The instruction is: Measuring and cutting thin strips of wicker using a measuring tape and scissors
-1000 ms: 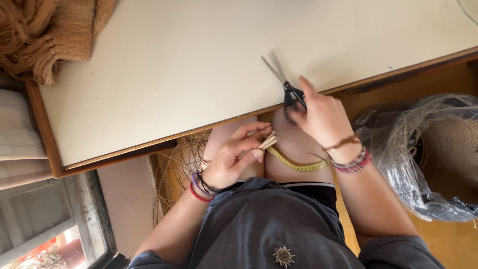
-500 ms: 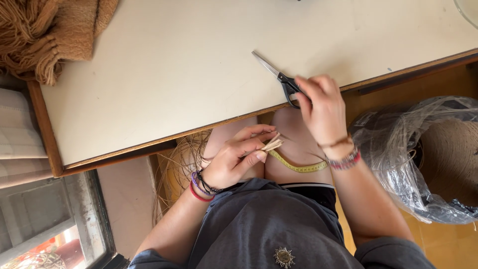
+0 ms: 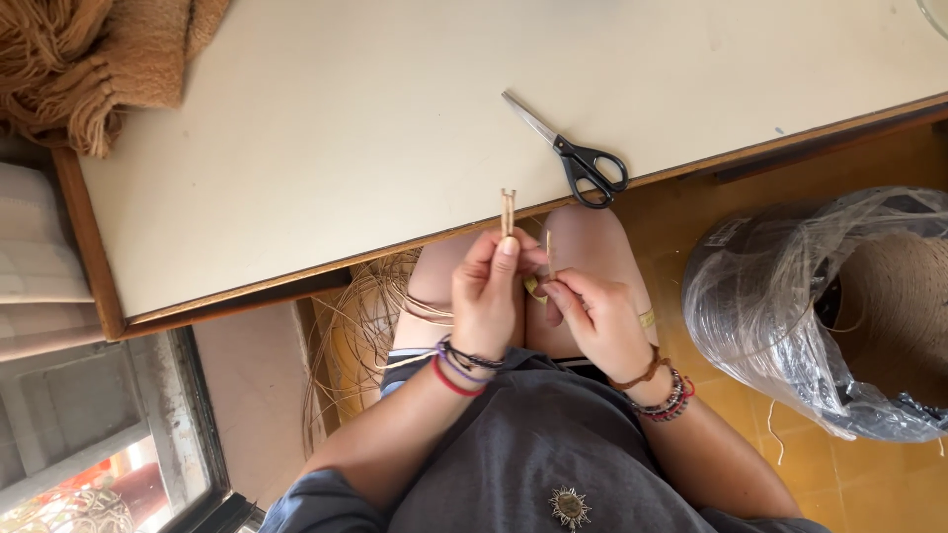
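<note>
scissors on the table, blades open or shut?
Shut. The scissors lie flat near the table edge, blades together in one line; neither hand touches them.

The lower ends of the straw strands [image 3: 508,210] vanish inside the left hand [image 3: 486,301], so their full length cannot be told, and the grip of the fingers on them is hidden from this side. The thin strand [image 3: 549,251] at the right hand [image 3: 592,321] is too fine to follow past the fingertips. The table [image 3: 296,148] is cut off by the top and right edges. The brown fringed cloth [image 3: 89,59] runs out at the upper left corner. The plastic-wrapped spool [image 3: 820,306] is cut by the right edge, its contents blurred behind film. Loose fibres [image 3: 360,316] disappear under the table.
</note>
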